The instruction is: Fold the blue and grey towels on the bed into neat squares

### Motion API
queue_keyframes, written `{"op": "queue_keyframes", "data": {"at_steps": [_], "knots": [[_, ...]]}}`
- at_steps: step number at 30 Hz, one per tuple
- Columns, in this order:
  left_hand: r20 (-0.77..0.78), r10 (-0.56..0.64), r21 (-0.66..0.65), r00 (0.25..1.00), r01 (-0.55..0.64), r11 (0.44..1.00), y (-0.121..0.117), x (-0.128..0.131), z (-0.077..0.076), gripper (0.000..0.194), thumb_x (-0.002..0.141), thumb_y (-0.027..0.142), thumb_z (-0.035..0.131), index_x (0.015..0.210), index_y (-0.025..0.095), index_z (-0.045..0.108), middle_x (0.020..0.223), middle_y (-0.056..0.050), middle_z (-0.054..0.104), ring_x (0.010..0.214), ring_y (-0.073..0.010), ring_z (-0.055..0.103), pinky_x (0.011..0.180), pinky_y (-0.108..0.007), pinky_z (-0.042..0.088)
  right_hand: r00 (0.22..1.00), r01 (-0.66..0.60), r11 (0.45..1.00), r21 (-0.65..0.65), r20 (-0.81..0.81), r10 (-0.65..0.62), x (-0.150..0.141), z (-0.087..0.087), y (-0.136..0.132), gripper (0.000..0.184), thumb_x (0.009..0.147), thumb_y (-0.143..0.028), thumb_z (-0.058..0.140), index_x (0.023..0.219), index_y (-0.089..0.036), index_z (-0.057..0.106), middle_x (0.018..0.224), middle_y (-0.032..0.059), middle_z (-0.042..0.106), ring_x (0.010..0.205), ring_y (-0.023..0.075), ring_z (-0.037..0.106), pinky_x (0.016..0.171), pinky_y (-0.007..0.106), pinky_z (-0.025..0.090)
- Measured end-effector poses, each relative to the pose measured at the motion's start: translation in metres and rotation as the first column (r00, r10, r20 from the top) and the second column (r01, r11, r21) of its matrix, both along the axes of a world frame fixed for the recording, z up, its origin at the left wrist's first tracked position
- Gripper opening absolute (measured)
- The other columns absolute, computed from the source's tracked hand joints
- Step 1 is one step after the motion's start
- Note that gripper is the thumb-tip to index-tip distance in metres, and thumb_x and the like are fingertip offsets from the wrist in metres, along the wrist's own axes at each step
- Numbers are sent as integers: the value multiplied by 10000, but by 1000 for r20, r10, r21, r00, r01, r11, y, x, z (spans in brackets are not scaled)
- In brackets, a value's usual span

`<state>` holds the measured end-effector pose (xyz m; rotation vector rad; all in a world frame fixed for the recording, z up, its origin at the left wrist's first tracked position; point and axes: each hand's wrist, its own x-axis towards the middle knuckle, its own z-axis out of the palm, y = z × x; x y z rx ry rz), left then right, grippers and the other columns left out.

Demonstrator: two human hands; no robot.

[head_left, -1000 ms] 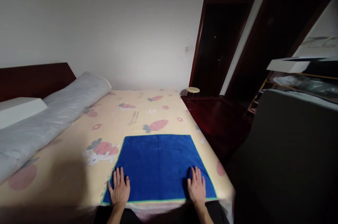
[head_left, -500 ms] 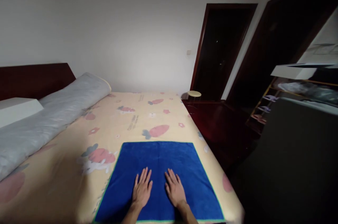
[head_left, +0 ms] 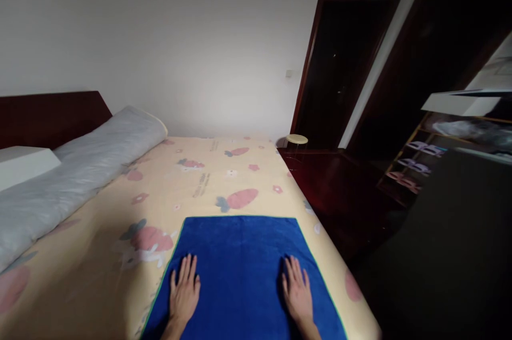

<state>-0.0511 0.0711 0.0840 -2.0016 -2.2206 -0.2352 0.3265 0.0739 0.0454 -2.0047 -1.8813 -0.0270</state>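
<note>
A blue towel with a thin green border lies spread out on the bed, its near edge cut off by the bottom of the view. My left hand rests flat near the towel's left edge, palm down with fingers stretched out. Close to the right edge, my right hand also lies palm down on the cloth, fingers extended. Neither hand grips anything. Beneath the towel is a cream bed sheet printed with pink carrots, flowers and rabbits.
A rolled grey quilt lies along the bed's left side with a white box-like object by it, before a dark headboard. Right of the bed are a round stool, a shoe rack and a dark bulky object.
My hands have slid apart over the towel, the left one moving left and the right one moving right, from near the middle to near the side edges. The view has shifted slightly.
</note>
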Motion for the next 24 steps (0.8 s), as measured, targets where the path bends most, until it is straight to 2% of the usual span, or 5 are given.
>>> {"op": "queue_keyframes", "data": {"at_steps": [4, 9, 12, 19, 24], "knots": [[121, -325, -34, 938, 331, 943, 17, 62, 2, 657, 903, 135, 281, 1519, 292, 114, 1594, 22, 221, 1471, -173, 206, 1207, -452, 189, 929, -363, 931, -34, -92, 359, -79, 17, 14, 528, 988, -347, 259, 1496, -228, 341, 1573, 41, 286, 1454, 212, 242, 1185, 437, 238], [195, -431, -137, 881, 460, 878, 34, 95, -9, 664, 895, 155, 320, 1516, 310, 141, 1593, 34, 221, 1466, -178, 227, 1208, -448, 217, 830, -555, 823, -123, -143, 539, -115, 23, 32, 522, 984, -347, 313, 1499, -262, 314, 1568, 24, 282, 1451, 214, 250, 1186, 434, 239], [170, -337, -157, 926, 363, 919, 40, 67, -15, 559, 961, 292, 279, 1509, 332, 178, 1588, 29, 238, 1458, -186, 252, 1196, -464, 232, 890, -456, 876, -156, -109, 444, -78, 19, 43, 525, 987, -428, 312, 1479, -253, 366, 1562, 39, 293, 1447, 217, 260, 1184, 444, 239], [-60, 66, -118, 996, -73, 990, 39, -58, -25, 546, 950, 376, 270, 1482, 261, 316, 1569, -20, 300, 1448, -209, 278, 1183, -482, 211, 998, -1, 989, -151, 62, 10, 77, -14, 51, 642, 937, -509, 302, 1461, -153, 406, 1545, 81, 329, 1439, 240, 280, 1174, 474, 246], [-81, 26, 87, 996, -19, 996, 36, -68, -33, 544, 942, 315, 253, 1472, 227, 339, 1543, -66, 359, 1444, -235, 292, 1171, -537, 202, 997, 8, 999, -41, 73, -5, 81, -25, 50, 651, 942, -506, 258, 1436, -125, 446, 1527, 114, 366, 1424, 266, 314, 1172, 502, 245]]}}
